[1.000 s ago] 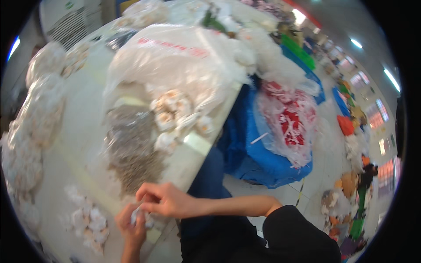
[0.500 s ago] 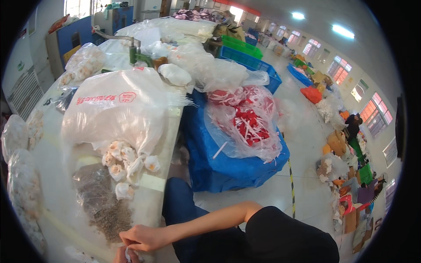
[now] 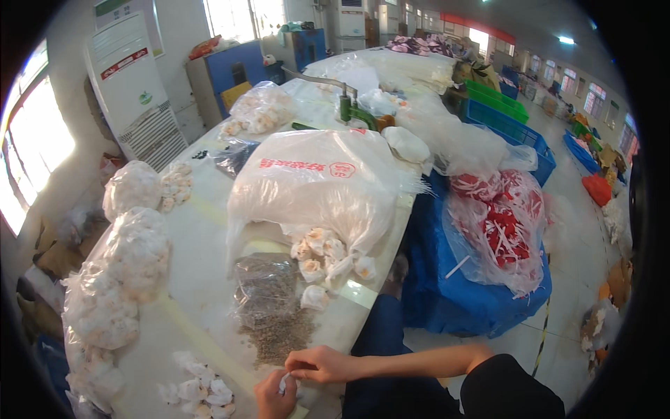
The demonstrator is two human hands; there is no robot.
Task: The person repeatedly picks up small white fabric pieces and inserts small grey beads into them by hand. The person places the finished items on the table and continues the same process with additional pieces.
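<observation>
Here, two hands (image 3: 274, 397) (image 3: 319, 364), one white piece (image 3: 283, 383)

Beside the counter's (image 3: 192, 269) right edge, a clear bag of red and white pieces (image 3: 506, 234) tops a blue-covered container (image 3: 447, 300); beyond stand a blue crate (image 3: 499, 133) and a green crate (image 3: 497, 101). Toward the far end is a green device with a metal lever (image 3: 346, 108). Off the left edge stand a tall white vented unit (image 3: 125, 77) and a blue-fronted cabinet (image 3: 216, 73).
</observation>
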